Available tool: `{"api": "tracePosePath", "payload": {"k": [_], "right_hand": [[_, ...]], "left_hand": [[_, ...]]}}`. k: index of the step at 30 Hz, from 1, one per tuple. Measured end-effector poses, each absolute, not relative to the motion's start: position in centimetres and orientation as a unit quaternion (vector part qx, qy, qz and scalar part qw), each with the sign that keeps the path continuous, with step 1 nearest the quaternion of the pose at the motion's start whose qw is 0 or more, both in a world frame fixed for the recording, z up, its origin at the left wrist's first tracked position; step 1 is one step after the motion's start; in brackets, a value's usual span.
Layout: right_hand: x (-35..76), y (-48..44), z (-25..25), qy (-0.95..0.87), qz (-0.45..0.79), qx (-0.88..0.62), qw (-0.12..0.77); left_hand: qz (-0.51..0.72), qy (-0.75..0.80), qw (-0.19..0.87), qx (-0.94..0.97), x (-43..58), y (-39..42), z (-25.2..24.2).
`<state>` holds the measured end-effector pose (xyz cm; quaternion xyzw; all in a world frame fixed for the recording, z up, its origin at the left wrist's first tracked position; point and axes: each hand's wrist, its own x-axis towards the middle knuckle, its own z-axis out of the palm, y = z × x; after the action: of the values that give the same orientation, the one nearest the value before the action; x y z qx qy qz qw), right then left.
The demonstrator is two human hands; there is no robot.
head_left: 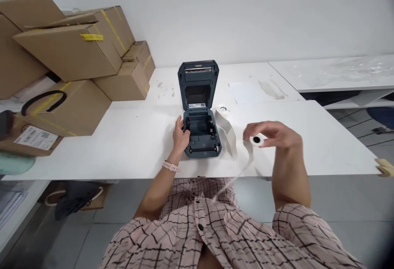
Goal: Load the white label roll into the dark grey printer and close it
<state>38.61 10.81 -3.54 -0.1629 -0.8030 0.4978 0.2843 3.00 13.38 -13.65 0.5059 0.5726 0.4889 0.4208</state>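
A dark label printer (201, 144) stands on the white table with its lid (197, 82) raised and its inner bay exposed. My left hand (181, 135) grips the printer's left edge, thumb over the rim and fingers along the outer side. Off to the right, my right hand (280, 133) holds a small white label roll (261, 141) above the table, its core facing me. A loose strip of paper (249, 160) trails down from this roll toward my shirt. Beside the printer lies another white roll (221, 108) with a long curled strip (228, 131) unwound from it.
Cardboard boxes (70, 51) with yellow tape are piled at the left of the table (129, 154). A black curved strap (43, 96) lies on one box. A white sheet (241, 92) rests near the wall, and a shelf unit (338, 76) stands at the right.
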Motion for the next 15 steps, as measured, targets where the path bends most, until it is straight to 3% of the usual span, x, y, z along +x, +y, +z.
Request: {"api": "tracePosePath", "payload": {"k": [6, 15], "right_hand": [[43.6, 10.1, -8.0, -0.694, 0.432, -0.495, 0.294], [40.6, 18.8, -13.7, -0.648, 0.425, -0.533, 0.341]], "left_hand": [[0.487, 0.567, 0.425, 0.510, 2.8, 13.6, -14.0], [0.486, 0.570, 0.450, 0.486, 2.9, 13.4, -13.6]]}}
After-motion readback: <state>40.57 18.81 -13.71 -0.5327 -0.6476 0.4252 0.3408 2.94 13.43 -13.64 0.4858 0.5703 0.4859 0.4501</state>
